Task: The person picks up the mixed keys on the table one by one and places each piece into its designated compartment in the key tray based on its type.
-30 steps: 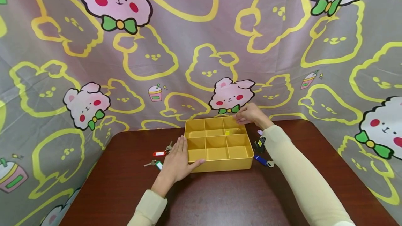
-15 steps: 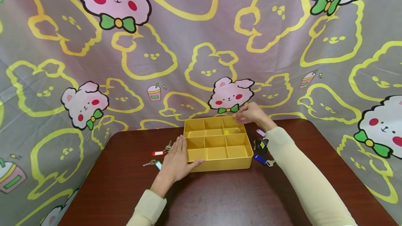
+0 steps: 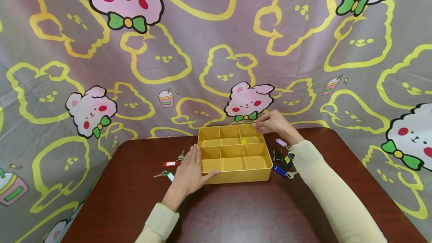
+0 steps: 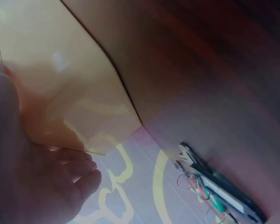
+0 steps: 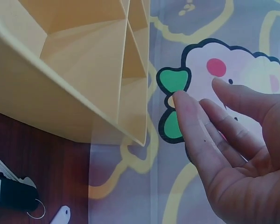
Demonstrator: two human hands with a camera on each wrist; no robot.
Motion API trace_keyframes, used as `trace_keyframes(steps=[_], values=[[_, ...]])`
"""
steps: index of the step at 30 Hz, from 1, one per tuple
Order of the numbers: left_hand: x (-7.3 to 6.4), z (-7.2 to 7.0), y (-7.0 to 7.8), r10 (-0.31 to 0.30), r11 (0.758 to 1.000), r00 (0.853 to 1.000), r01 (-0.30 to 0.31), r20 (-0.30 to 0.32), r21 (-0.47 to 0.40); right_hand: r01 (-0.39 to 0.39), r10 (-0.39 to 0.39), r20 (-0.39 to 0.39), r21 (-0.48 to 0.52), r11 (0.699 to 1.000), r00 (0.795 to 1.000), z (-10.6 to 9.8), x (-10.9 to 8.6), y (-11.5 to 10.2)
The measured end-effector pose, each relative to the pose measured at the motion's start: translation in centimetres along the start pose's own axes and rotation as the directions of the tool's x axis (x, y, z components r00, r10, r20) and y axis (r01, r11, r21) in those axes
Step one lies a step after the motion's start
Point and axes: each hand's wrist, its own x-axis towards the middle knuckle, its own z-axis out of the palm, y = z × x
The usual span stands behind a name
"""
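While the left hand (image 3: pixel 190 175) lies along the left side of the yellow divided box (image 3: pixel 236 176) on the table (image 3: pixel 229 216), fingers straight, thumb spread to its front, the right hand (image 3: pixel 274 122) hangs by its back right corner, thumb and fingertips apart, nothing held. There's a yellow bit (image 3: pixel 244 141) in its back right compartment, red-tagged keys (image 3: pixel 170 164) left of it, blue-tagged key (image 3: pixel 280 171) right.
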Motion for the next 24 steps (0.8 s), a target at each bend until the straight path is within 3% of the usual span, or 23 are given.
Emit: trace_keyframes(steps=[24], values=[[0.1, 0.2, 0.0, 0.002, 1.000, 1.000, -0.002, -0.007, -0.001, 0.048, -0.049, 0.003, 0.054, 0.997, 0.999, -0.3, -3.1, 0.2]])
